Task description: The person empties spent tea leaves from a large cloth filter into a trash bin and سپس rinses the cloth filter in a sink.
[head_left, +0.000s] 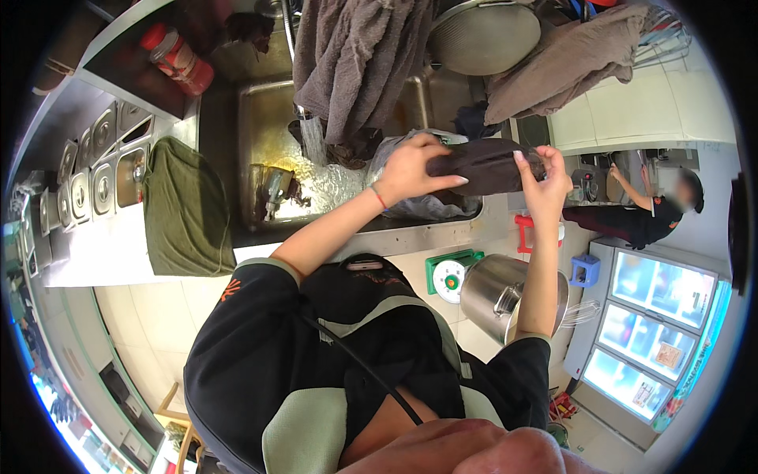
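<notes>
Both my hands hold a dark brown piece of folded fabric (482,169) stretched level over the right part of the steel sink (251,127). My left hand (414,169) grips its left end, thumb along the near side. At the other end, my right hand (543,175) pinches it between thumb and fingers. Beneath the fabric sits a crumpled clear plastic bag (435,207), partly covered by my hands and the fabric. Running water (312,139) falls into the sink to the left of the bag. A small clear object (275,186) lies on the wet sink floor.
Grey-brown towels (361,65) hang over the sink's far side beside a metal strainer (485,38). A green cloth (186,207) covers something left. Below on the right are a dial scale (450,281) and a steel pot (491,290). A co-worker (651,207) stands farther right.
</notes>
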